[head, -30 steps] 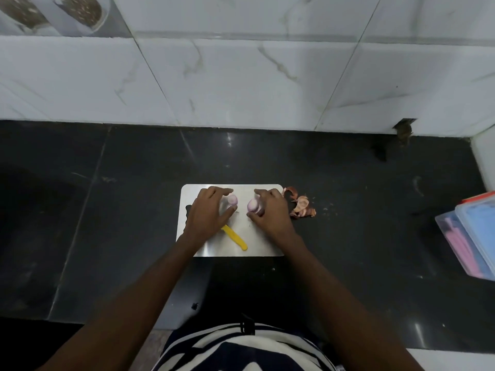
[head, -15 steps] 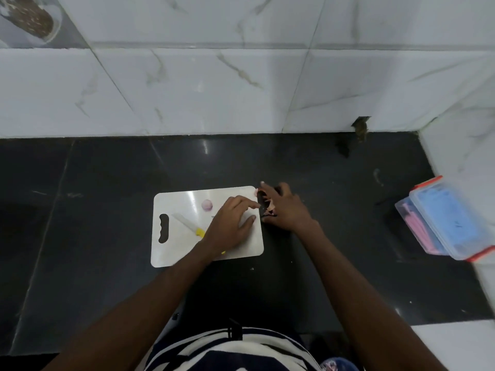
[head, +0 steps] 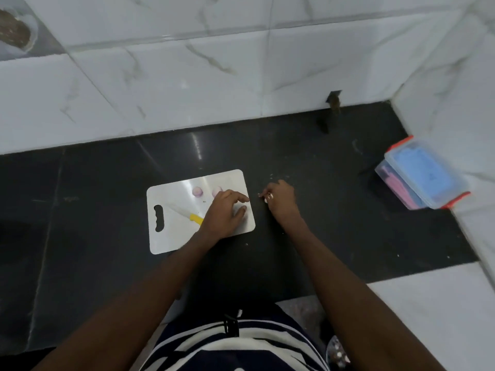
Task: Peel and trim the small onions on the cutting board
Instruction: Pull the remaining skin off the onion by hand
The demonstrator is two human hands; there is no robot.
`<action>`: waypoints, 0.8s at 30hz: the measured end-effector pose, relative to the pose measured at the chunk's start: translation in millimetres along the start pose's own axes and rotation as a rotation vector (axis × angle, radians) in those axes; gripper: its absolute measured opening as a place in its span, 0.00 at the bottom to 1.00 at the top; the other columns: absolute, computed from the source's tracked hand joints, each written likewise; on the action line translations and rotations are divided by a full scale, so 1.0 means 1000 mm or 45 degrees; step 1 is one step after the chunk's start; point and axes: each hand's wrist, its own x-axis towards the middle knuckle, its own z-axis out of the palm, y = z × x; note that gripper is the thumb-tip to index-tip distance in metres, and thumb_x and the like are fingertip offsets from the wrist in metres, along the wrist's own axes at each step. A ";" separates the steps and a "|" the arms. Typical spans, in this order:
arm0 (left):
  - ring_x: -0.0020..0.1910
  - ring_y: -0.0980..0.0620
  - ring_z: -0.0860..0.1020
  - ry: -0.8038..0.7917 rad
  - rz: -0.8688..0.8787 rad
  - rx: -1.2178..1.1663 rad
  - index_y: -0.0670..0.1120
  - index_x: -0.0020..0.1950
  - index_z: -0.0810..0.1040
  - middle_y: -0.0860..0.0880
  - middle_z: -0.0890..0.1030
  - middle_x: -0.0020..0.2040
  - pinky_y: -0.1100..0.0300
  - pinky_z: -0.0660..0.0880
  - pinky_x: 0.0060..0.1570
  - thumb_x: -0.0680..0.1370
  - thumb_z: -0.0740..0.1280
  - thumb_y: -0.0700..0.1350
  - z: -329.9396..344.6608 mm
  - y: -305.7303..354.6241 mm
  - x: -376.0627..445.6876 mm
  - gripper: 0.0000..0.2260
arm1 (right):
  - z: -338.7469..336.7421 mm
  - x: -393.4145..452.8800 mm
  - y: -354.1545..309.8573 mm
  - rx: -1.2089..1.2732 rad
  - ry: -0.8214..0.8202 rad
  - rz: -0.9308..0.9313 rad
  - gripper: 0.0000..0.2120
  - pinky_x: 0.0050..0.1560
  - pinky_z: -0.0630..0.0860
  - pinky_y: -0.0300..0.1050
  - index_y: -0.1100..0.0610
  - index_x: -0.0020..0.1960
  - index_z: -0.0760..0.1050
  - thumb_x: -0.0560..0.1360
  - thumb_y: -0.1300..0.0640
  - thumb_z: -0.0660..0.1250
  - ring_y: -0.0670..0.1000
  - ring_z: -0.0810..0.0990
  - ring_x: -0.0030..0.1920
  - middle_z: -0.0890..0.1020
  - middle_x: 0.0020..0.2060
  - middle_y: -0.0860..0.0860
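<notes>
Head view: only one camera, looking down on a black countertop (head: 80, 199) backed by white marble wall tiles (head: 187, 84).
Change: a second ago each hand pinched one peeled onion over the middle of the board; now both onions lie free on the board and the hands have shifted toward 3 o'clock.
Peel scraps: the reddish pile that lay off the board's right edge is no longer visible — the right hand covers that spot; whether it has the skins gathered I cannot tell.
Left hand (head: 225, 214): resting on the right half of the white cutting board (head: 166, 242), fingers loosely spread, holding nothing.
Right hand (head: 281, 198): on the counter just off the board's 3 o'clock edge, fingers curled inward; a few pale flecks show at its fingertips, though a grip cannot be confirmed.
Onions: two — one peeled onion (head: 197, 191) at the board's 12 o'clock, a second onion (head: 216, 191) just beside it, partly behind the left hand's fingers.
Knife: one yellow-handled knife (head: 187, 214), lying at the board's centre-left, handle running under the left wrist.
Container: one clear plastic box (head: 420, 180) with orange clips, at 3 o'clock, well apart.
Meaning: peeling looks done for both onions — this reads as clearing waste before any further trimming.
</notes>
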 end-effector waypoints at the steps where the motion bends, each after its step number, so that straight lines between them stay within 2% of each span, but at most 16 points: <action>1: 0.61 0.54 0.79 -0.008 0.004 0.003 0.48 0.62 0.85 0.52 0.85 0.59 0.52 0.76 0.66 0.83 0.72 0.41 0.001 0.003 -0.001 0.09 | -0.004 -0.009 0.003 0.225 0.042 0.165 0.05 0.46 0.75 0.36 0.56 0.49 0.86 0.77 0.62 0.73 0.45 0.81 0.43 0.87 0.49 0.51; 2: 0.60 0.54 0.79 -0.016 0.011 -0.002 0.48 0.62 0.85 0.52 0.85 0.59 0.52 0.77 0.64 0.82 0.73 0.40 0.002 0.005 -0.001 0.09 | -0.008 -0.019 0.005 0.518 0.082 0.349 0.03 0.45 0.78 0.34 0.56 0.50 0.86 0.78 0.61 0.74 0.43 0.84 0.41 0.88 0.48 0.50; 5: 0.58 0.50 0.81 -0.066 0.057 -0.010 0.46 0.62 0.85 0.49 0.85 0.58 0.48 0.78 0.63 0.81 0.73 0.38 0.006 0.009 0.004 0.10 | -0.016 -0.051 0.017 1.266 0.186 0.731 0.04 0.47 0.85 0.42 0.59 0.51 0.85 0.78 0.58 0.76 0.46 0.87 0.41 0.89 0.48 0.53; 8: 0.59 0.47 0.81 -0.120 0.040 0.017 0.48 0.63 0.84 0.48 0.85 0.59 0.48 0.78 0.65 0.81 0.73 0.41 0.010 0.015 0.013 0.11 | -0.026 -0.086 0.027 1.675 0.273 0.849 0.03 0.43 0.84 0.38 0.62 0.53 0.83 0.79 0.65 0.73 0.49 0.85 0.49 0.86 0.52 0.55; 11: 0.60 0.47 0.82 -0.157 0.131 0.086 0.49 0.64 0.84 0.48 0.84 0.59 0.52 0.76 0.64 0.82 0.74 0.44 0.017 0.020 0.028 0.11 | -0.030 -0.123 0.034 1.894 0.387 0.904 0.04 0.42 0.83 0.36 0.62 0.53 0.82 0.80 0.67 0.70 0.49 0.84 0.51 0.86 0.52 0.53; 15: 0.55 0.52 0.83 -0.250 0.297 -0.005 0.48 0.62 0.85 0.49 0.85 0.58 0.57 0.77 0.61 0.82 0.74 0.45 0.056 0.058 0.027 0.09 | -0.023 -0.177 0.044 2.084 0.628 0.924 0.05 0.43 0.83 0.37 0.62 0.52 0.82 0.80 0.69 0.69 0.48 0.84 0.48 0.86 0.50 0.53; 18: 0.52 0.52 0.83 -0.488 0.526 -0.129 0.44 0.62 0.85 0.45 0.87 0.57 0.58 0.80 0.58 0.84 0.72 0.40 0.112 0.108 -0.019 0.08 | -0.016 -0.226 0.054 2.090 0.898 0.957 0.05 0.42 0.82 0.37 0.63 0.52 0.83 0.80 0.69 0.69 0.47 0.85 0.44 0.86 0.47 0.54; 20: 0.58 0.46 0.84 -0.678 0.667 -0.154 0.42 0.66 0.83 0.44 0.85 0.61 0.54 0.79 0.63 0.84 0.69 0.39 0.148 0.135 -0.055 0.11 | -0.008 -0.267 0.072 1.945 1.117 1.018 0.04 0.43 0.83 0.39 0.62 0.50 0.84 0.80 0.67 0.70 0.46 0.85 0.40 0.87 0.43 0.54; 22: 0.66 0.44 0.81 -0.823 0.777 -0.141 0.42 0.72 0.80 0.43 0.82 0.67 0.50 0.77 0.71 0.84 0.69 0.40 0.179 0.157 -0.084 0.16 | 0.000 -0.314 0.091 1.659 1.268 1.146 0.03 0.48 0.84 0.44 0.58 0.51 0.87 0.78 0.61 0.74 0.48 0.86 0.41 0.89 0.44 0.52; 23: 0.70 0.44 0.79 -0.885 0.832 -0.115 0.42 0.75 0.78 0.43 0.80 0.70 0.51 0.74 0.74 0.84 0.69 0.42 0.193 0.165 -0.098 0.19 | 0.007 -0.339 0.101 1.553 1.318 1.223 0.04 0.49 0.84 0.46 0.56 0.51 0.87 0.78 0.58 0.75 0.48 0.87 0.42 0.89 0.44 0.52; 24: 0.72 0.44 0.77 -0.947 0.884 -0.084 0.42 0.77 0.77 0.42 0.79 0.72 0.53 0.72 0.76 0.83 0.70 0.42 0.206 0.172 -0.110 0.21 | 0.012 -0.365 0.109 1.490 1.352 1.310 0.04 0.48 0.84 0.44 0.56 0.51 0.87 0.78 0.57 0.76 0.47 0.87 0.41 0.89 0.44 0.51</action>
